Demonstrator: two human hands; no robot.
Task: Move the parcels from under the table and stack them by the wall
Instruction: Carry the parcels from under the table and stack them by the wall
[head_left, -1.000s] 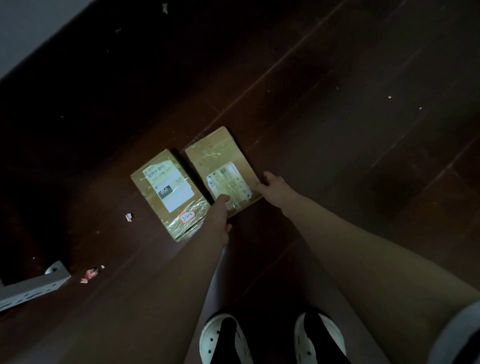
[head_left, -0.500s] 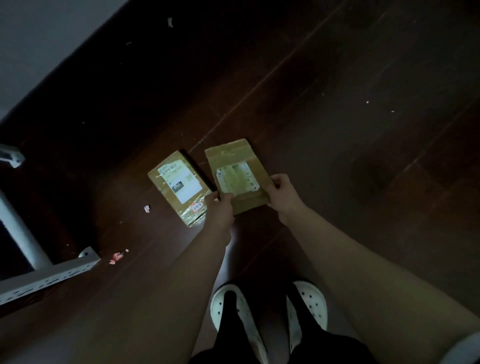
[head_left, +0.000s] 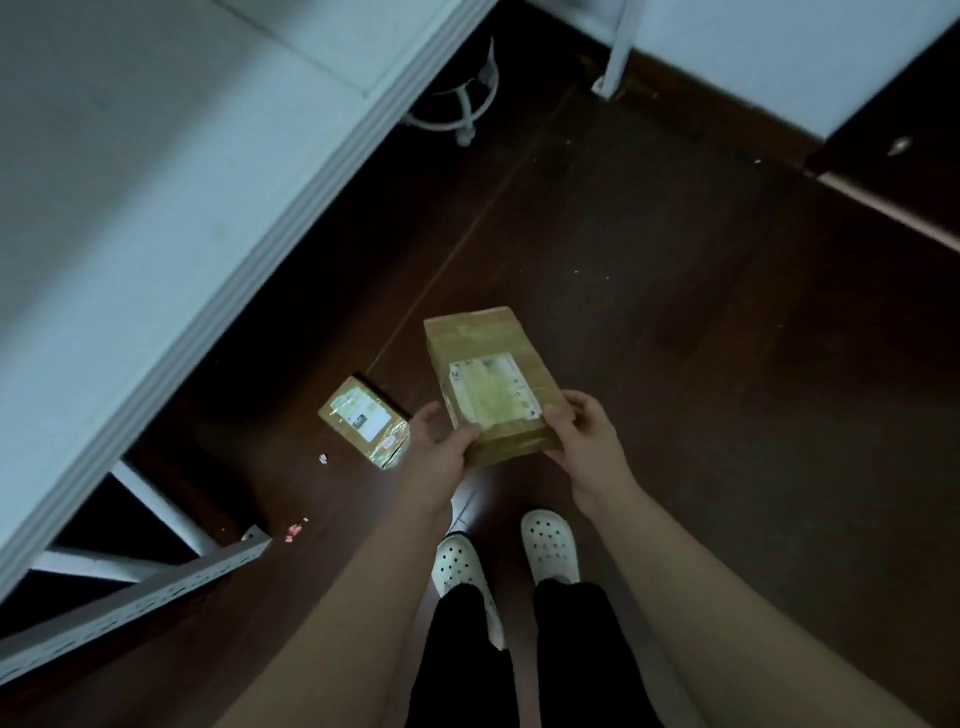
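Pinching the near end of the held parcel (head_left: 488, 384) between left grip (head_left: 436, 457) and right grip (head_left: 587, 441), I could let it tip and drop. My second parcel (head_left: 363, 421) lies on the floor (head_left: 675, 415), easy to kick

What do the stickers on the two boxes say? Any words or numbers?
No text here can be read for certain.
On the held parcel, the white label: print too blurred.
On the parcel on the floor, the label with a dark block: too blurred.
Beside it, the red-ringed sticker: handwriting too small.
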